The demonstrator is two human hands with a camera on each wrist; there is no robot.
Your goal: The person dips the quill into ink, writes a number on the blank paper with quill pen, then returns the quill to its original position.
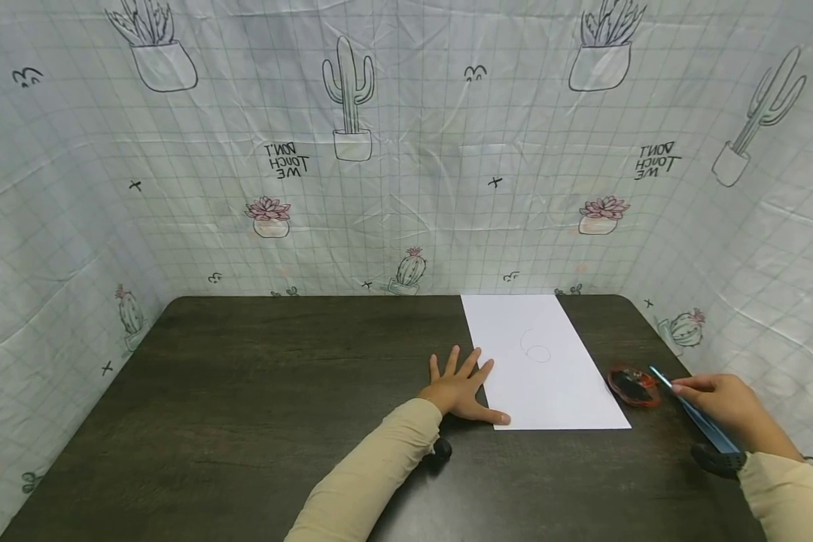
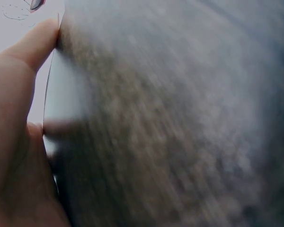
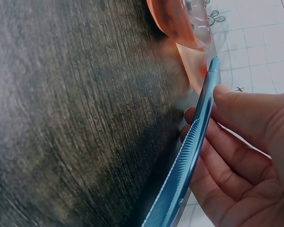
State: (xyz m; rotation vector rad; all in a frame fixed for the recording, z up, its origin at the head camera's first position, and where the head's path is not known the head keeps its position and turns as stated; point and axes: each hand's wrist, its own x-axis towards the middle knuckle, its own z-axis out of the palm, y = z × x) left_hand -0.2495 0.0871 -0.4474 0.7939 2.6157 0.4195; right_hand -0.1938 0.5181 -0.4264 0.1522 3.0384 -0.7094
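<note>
A white sheet of paper lies on the dark table, bearing a faint pencil-like line drawing of a curve and a loop. My left hand rests with fingers spread on the paper's left edge, thumb at its near left corner; the left wrist view shows the thumb over the white sheet. At the right, my right hand pinches a long, slim blue item between thumb and fingers. Ridges and a dotted edge run along it, but its kind is unclear. Its tip reaches beside a clear red plastic item with something dark inside.
Printed white cloth hangs behind the dark wooden table and along both sides. The red plastic item, also in the right wrist view, sits between the paper and the right hand. Much of the left wrist view is blurred.
</note>
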